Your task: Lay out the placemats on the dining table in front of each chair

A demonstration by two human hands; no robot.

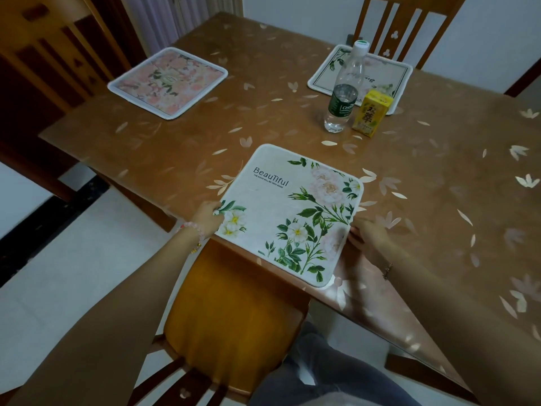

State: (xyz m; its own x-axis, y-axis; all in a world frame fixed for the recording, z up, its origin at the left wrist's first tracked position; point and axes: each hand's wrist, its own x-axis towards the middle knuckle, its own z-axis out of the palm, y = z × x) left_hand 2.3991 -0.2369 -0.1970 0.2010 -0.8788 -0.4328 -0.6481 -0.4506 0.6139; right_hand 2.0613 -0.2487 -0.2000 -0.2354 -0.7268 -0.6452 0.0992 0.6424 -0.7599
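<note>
Left hand (208,217) pinches the near-left corner of the white floral placemat (288,212), fingers closed on its edge, thumb side on top. Right hand (367,231) is at the mat's right edge near the near-right corner; fingers look tucked under or against the rim, but whether they're really clamped on it I can't tell from here.

The mat lies flat on the bench (439,177) at its near edge, in front of the wooden chair (234,312), turned a bit askew, its near corner slightly overhanging the edge.

Handling, as a judgement: thin fabric-type mat with a stitched border, light, soft, will flop if lifted by one corner. The bench has a glossy clear cover, so the mat likely slides easily. Best hold is two opposite edges or corners, as now, then drag or pivot flat instead of lifting. Not fragile.

Further out: a pink floral placemat (168,82) sits by the left edge in front of another chair (55,54). A third placemat (363,74) is at the far edge before the far chair (401,27), partly hidden behind a water bottle (345,89) and a yellow drink carton (371,112), both standing near it toward the middle, well apart from the near mat.
</note>
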